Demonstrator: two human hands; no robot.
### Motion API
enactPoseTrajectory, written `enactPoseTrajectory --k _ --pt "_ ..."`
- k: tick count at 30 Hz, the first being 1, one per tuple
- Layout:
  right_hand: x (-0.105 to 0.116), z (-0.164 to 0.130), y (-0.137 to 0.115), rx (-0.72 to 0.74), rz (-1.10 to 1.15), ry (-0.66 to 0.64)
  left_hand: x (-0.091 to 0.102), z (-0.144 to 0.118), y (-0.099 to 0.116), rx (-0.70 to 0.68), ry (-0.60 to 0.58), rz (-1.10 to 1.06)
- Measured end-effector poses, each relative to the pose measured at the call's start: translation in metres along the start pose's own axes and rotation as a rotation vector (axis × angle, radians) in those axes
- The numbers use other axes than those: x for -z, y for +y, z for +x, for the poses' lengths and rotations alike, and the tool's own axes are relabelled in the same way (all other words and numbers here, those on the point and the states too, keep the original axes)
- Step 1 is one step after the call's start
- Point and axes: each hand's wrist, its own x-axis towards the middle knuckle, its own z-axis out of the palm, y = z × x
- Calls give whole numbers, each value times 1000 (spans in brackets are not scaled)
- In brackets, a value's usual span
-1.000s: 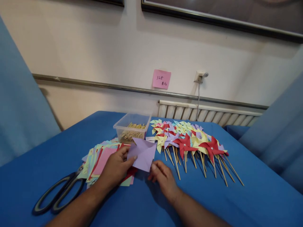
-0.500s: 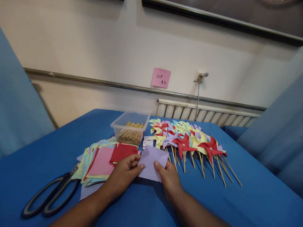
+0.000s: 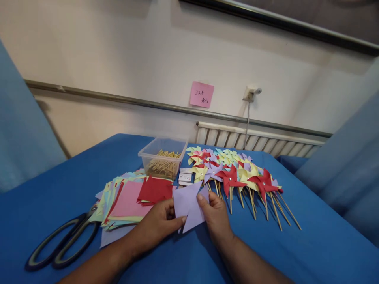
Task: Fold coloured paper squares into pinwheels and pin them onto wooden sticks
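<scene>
1. Only the head view is given. Its lower edge cuts off both forearms, and the picture frame on the wall [image 3: 275, 23] is cropped by the top edge.
2. Partly hidden: the stack of coloured paper squares [image 3: 127, 199] covers the blade tips of the black-handled scissors [image 3: 59, 246], and the left thumb covers a corner of the lilac paper. The writing on the pink sticky note [image 3: 201, 94] is too small to read, as are the small white cards [image 3: 185, 177] beside the tub.
3. The left hand [image 3: 158, 227] is closed on the lilac paper square [image 3: 189, 205], thumb on top at its lower left edge, fingers curled behind it.
4. The right hand [image 3: 216, 215] pinches the same sheet at its right edge, thumb on the front face and the other fingers out of sight behind.
5. The lilac paper is held just above the blue tablecloth [image 3: 310, 252], folded or bent so a point sticks upward, between the paper stack and the row of finished pinwheels [image 3: 237, 173].
6. Behind it stands a clear plastic tub of wooden sticks [image 3: 162, 159].
</scene>
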Motion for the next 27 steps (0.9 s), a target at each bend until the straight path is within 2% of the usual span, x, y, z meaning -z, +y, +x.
enactPoseTrajectory --k 4,8,16,21,27 --pt "1 -3 -4 14 -131 -67 5 -2 5 -28 88 -47" --pt "-1 -9 -6 3 -121 -117 10 0 1 16 134 -122" --pt "3 -4 -1 -13 -48 -66 16 2 0 9 315 -69" --pt "3 -3 3 -39 27 -59 16 0 6 -32 349 -81" --pt "1 -7 -3 -77 79 -77 16 0 7 13 295 -48"
